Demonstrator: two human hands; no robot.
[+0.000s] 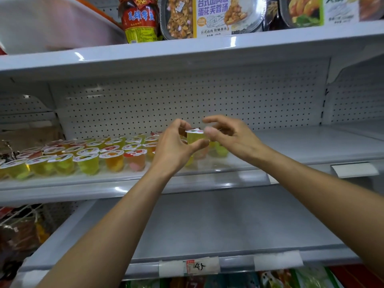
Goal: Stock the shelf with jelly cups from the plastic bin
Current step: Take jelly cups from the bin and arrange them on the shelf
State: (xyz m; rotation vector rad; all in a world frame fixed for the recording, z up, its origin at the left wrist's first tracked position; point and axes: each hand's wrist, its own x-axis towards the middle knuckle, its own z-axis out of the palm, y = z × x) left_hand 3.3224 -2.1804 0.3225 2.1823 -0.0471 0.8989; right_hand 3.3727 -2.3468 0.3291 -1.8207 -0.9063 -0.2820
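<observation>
Roughly at the centre of the frame, two hands meet around one jelly cup (195, 137), held in the air just above the middle shelf (291, 150). The left hand (173, 146) grips it, thumb under the base and fingers curled over the top. The right hand (230, 135) has its thumb against the rim of the lid, with the index finger arched above. Whether its other fingers close on the cup I cannot tell.

The held cup is small, clear plastic, filled with yellow-green jelly, and sealed by a white foil lid printed with fruit.

At left on the same shelf stand the stocked jelly cups (87, 156) in about four rows, well over twenty. The hands hide some, so no exact count. Most are yellow-green, a few orange or pink. Two or three more sit beneath the hands.

Three shelves show. On the top shelf (187, 48), upper left of the frame, one pale plastic bin (52, 23) lies tilted, beside one red-labelled jar (139, 21) and several boxed meals (216, 15). The lower shelf (207, 223) carries a handwritten price tag (200, 266) on its front edge.
</observation>
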